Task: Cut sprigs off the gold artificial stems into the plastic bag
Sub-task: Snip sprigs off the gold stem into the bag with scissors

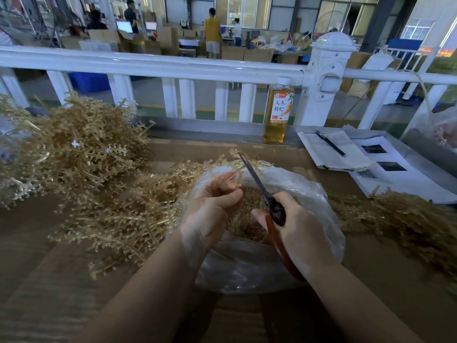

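Mid-job at frame centre: left hand pinches gold stem over open plastic bag; right hand grips red-handled scissors, fingers curled round handles, blades narrow against stem. Cut sprigs already layer bag floor. Large uncut pile fills left of frame, smaller heap at right edge. Judgement: plenty left, well short of halfway.

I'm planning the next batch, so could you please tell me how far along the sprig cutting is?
Done: cut sprigs already lie in the plastic bag. In hand: the left hand holds a gold stem over the bag while the right hand works the scissors. Left: a big pile of uncut stems remains on the left.
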Tool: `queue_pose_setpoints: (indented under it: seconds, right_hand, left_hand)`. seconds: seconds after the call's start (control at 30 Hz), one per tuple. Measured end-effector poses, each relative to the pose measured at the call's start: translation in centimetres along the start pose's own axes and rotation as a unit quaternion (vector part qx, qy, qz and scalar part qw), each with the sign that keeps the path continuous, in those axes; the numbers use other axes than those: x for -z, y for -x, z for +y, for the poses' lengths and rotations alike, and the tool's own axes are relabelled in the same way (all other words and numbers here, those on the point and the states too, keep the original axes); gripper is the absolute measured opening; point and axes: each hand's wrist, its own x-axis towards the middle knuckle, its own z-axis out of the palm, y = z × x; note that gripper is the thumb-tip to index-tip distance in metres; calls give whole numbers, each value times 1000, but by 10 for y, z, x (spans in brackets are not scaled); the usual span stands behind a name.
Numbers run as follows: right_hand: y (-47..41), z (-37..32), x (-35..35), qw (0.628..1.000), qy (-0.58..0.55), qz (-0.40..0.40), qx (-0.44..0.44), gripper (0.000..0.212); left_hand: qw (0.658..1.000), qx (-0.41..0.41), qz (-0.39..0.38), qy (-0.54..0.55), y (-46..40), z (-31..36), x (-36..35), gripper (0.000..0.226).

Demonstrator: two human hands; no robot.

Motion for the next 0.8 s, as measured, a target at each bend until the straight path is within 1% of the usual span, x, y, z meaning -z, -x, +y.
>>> queue_pose_setpoints:
  seconds: [0.1,0.17,0.23,0.33,0.43,0.53,0.67,0.8]
  right_hand:
    - [0,0,0,1000,-11,6,-6,24]
    - [1,1,0,1000,-15,8,-7,24]
    - [1,1,1,1000,-20,5,-10,23]
    - [0,1,2,999,-34,3,-18,26]
    - [-2,1,4,997,-64,12,-35,25]
    - [-2,-1,4,996,-84,5,-33,23]
    - [2,-4,2,999,-43,3,-3,24]
    - [5,-5,0,999,10,-10,41,29]
  left_hand:
    - [999,-14,16,-39,1,0,1,32]
    - [999,-10,5,-50,3,0,1,30]
    - [999,0,-16,-37,5,-1,1,29]
    - [999,-8,-31,-27,6,-1,2,34]
    - [999,-25,-26,-34,8,-2,1,34]
    - [999,-37,-10,-36,8,-3,-1,33]
    - [999,-35,7,-21,6,-2,-2,27]
    - [999,-29,22,12,1,0,-3,25]
